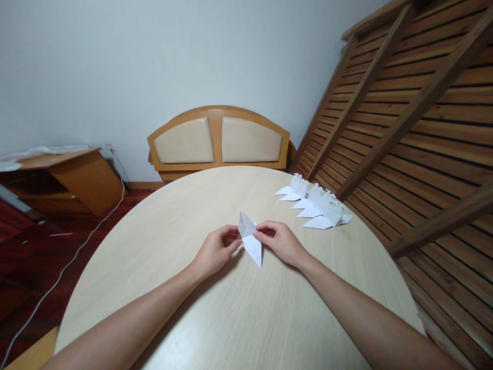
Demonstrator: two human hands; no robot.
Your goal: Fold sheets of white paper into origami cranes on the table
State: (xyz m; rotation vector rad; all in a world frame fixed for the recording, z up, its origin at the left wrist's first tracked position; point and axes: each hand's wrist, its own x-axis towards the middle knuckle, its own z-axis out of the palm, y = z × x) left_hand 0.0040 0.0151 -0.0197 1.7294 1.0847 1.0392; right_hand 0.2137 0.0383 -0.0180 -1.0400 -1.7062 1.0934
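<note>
A folded white paper piece (250, 238) is held just above the round light-wood table (185, 216), near its middle. My left hand (216, 251) pinches its left side with closed fingers. My right hand (278, 240) pinches its right side, thumb and fingers pressed together. The paper has an upright pointed flap at the top and a pointed tip hanging down toward me.
Several finished folded white paper figures (316, 203) lie in a row at the table's far right edge. A wooden slatted frame (416, 118) leans on the right. A padded wooden headboard (219, 140) stands behind the table. A low wooden cabinet (73, 177) and a white cable (73, 259) are at left.
</note>
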